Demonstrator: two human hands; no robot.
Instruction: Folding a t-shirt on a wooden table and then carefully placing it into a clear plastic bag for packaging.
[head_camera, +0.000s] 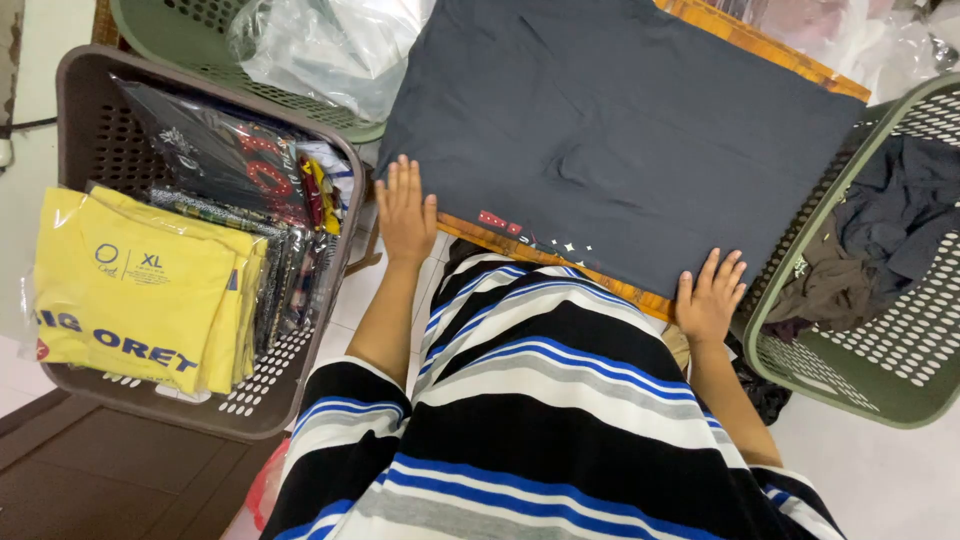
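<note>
While flat: hands (405, 212), dark shirt (620, 130)

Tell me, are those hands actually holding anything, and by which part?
Nothing is gripped. The left hand and the right hand lie flat, fingers spread, on the near edge of the dark folded garment on the wooden table.

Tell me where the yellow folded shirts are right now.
In the head view, the yellow shirts sit bagged in the brown basket at the far left, beyond the left hand resting on the dark shirt.
</note>
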